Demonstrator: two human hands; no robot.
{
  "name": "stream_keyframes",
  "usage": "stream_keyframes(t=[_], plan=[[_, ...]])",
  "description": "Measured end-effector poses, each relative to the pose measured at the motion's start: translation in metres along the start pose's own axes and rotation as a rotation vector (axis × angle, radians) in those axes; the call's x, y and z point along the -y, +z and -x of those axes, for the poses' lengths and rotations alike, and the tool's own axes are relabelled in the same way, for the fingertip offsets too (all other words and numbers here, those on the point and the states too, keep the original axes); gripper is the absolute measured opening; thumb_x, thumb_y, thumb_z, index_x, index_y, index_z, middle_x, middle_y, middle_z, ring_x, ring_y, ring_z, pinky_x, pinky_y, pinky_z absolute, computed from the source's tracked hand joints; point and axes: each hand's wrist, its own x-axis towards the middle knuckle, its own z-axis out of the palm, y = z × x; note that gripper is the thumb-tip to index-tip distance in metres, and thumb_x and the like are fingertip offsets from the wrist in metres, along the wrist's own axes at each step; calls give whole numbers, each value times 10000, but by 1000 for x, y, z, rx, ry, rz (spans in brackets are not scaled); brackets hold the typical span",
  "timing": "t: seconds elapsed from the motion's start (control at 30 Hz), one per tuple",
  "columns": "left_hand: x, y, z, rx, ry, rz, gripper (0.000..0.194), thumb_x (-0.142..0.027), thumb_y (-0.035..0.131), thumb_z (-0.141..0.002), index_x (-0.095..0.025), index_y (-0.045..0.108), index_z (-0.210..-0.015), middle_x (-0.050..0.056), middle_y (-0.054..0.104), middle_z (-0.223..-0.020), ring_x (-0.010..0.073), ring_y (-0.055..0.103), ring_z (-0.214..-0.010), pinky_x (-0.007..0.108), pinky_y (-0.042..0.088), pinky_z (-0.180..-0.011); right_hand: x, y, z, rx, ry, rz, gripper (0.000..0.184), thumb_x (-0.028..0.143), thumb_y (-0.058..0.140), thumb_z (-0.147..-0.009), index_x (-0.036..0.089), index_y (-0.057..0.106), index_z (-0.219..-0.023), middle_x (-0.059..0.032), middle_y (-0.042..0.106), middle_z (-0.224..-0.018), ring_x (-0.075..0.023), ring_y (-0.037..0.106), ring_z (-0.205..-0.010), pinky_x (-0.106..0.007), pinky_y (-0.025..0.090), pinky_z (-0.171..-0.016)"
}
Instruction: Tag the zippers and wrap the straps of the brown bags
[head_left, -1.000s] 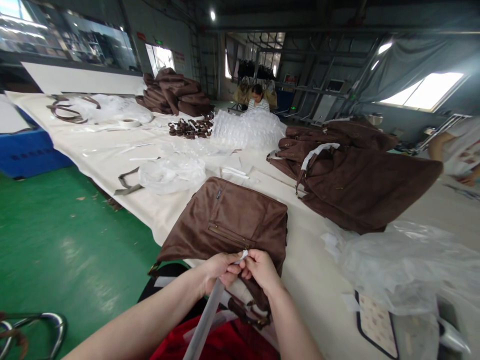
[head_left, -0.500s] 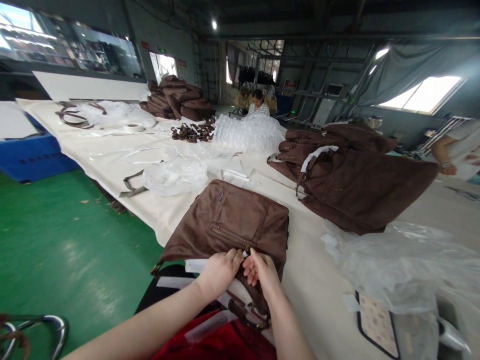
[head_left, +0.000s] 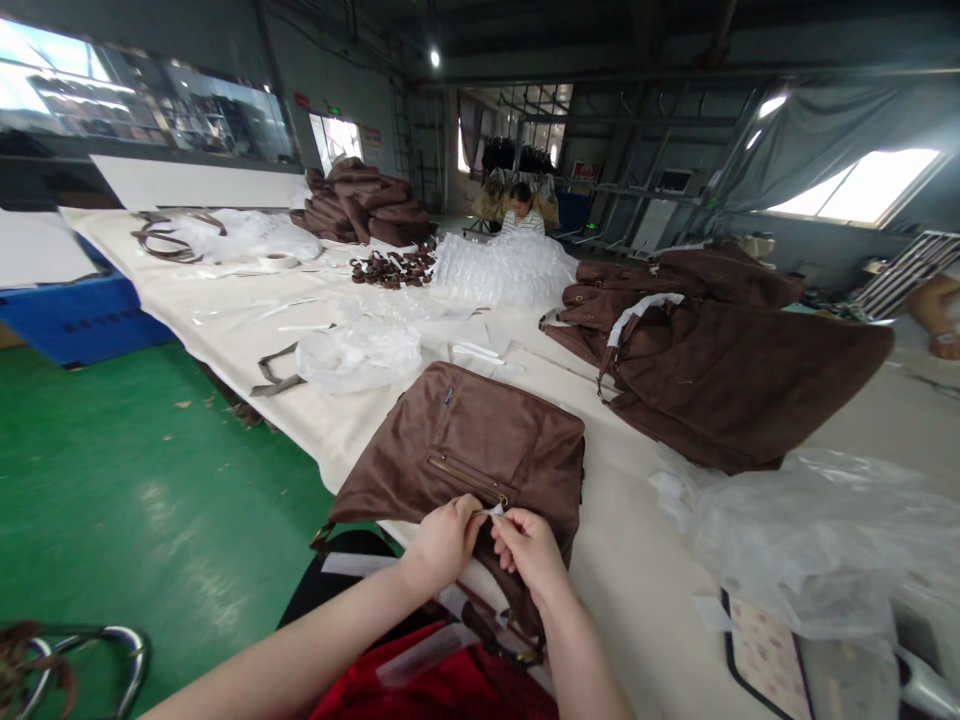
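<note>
A brown bag lies at the near edge of the table, its lower part hanging over my lap. A zipper with a metal pull runs across its face. Just below the zipper's right end, my left hand pinches a small white strip, which looks like paper or tissue. From the other side my right hand pinches the same strip with thumb and forefinger, its other fingers curled. Loose white strips lie on my lap near the bag's straps.
Several brown bags are piled on the right, with another brown heap at the back left. Clear plastic covers the table's right side near a phone-like patterned object. A person sits behind a plastic stack.
My fingers have shifted on the white strip, which now shows stretched between both hands. My right hand has turned and its fingers have curled in. The view has moved slightly.
</note>
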Motion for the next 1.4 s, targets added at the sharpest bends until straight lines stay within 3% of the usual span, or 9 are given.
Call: stream_keyframes(t=[0.27, 0.53, 0.7, 0.8, 0.9, 1.0, 1.1, 1.23, 1.4], plan=[[-7, -13, -4, 407, -349, 704, 193, -365, 496, -797, -180, 461, -755, -90, 281, -548, 48, 113, -391, 194, 124, -379, 1, 0, -1, 35, -18, 4, 468, 631, 595, -727, 164, 595, -702, 33, 561, -531, -69, 467, -388, -178, 300, -367], [2, -4, 2, 791, -627, 1324, 173, -281, 530, -828, -139, 509, -731, -83, 318, -513, 18, 180, -337, 128, 143, -345, 7, 0, 3, 53, -24, 14, 534, 676, 583, -746, 151, 670, -792, -12, 622, -609, -119, 538, -487, -202, 353, -397], [6, 16, 23, 686, -569, 1057, 617, -666, 447, -821, -88, 661, -804, 93, 649, -685, 141, 611, -584, 202, 425, -518, 1, -3, 2, 55, -49, -82, 500, 650, 645, -722, 151, 668, -748, -6, 598, -568, -130, 526, -514, -229, 402, -472], [10, -1, 33, 609, -405, 811, 643, -697, 501, -785, -87, 697, -840, 116, 697, -773, 172, 639, -658, 256, 468, -612, -2, -1, 2, -20, -48, -61, 509, 670, 648, -706, 162, 636, -678, -1, 565, -511, -129, 499, -473, -232, 379, -443], [22, -47, 26, 436, -223, 646, 598, -664, 525, -797, -98, 703, -873, 109, 710, -789, 171, 639, -684, 273, 479, -657, 3, -6, 8, -36, -69, 0, 545, 705, 590, -732, 163, 653, -717, -42, 633, -600, -146, 543, -498, -245, 415, -455], [44, -108, -2, -29, -157, 596, 598, -654, 467, -823, -105, 673, -940, 116, 709, -841, 186, 647, -737, 301, 503, -701, 22, -28, 18, -136, -154, 149, 582, 714, 508, -782, 165, 687, -856, -88, 698, -760, -183, 612, -592, -283, 486, -542], [70, -160, -39, -436, -175, 439, 502, -553, 506, -814, -136, 632, -1063, 112, 682, -1086, 214, 619, -1022, 318, 476, -911, 42, -64, 24, -423, -237, 329, 544, 681, 497, -801, 180, 678, -913, -106, 716, -845, -224, 655, -705, -329, 510, -665], [93, -186, -78, -445, -207, 437, 443, -451, 497, -808, -99, 602, -1054, 160, 656, -1158, 239, 599, -1102, 340, 470, -952, 41, -99, 26, -628, -220, 614, 454, 622, 598, -739, 191, 663, -865, -112, 713, -829, -279, 661, -776, -382, 483, -749], [106, -179, -108, -340, -217, 272, 356, -427, 459, -820, -140, 654, -900, 111, 729, -912, 273, 666, -940, 355, 513, -852, 15, -93, 16, -556, -177, 453, 495, 590, 697, -649, 198, 649, -947, -42, 675, -675, -260, 646, -624, -356, 483, -630]])
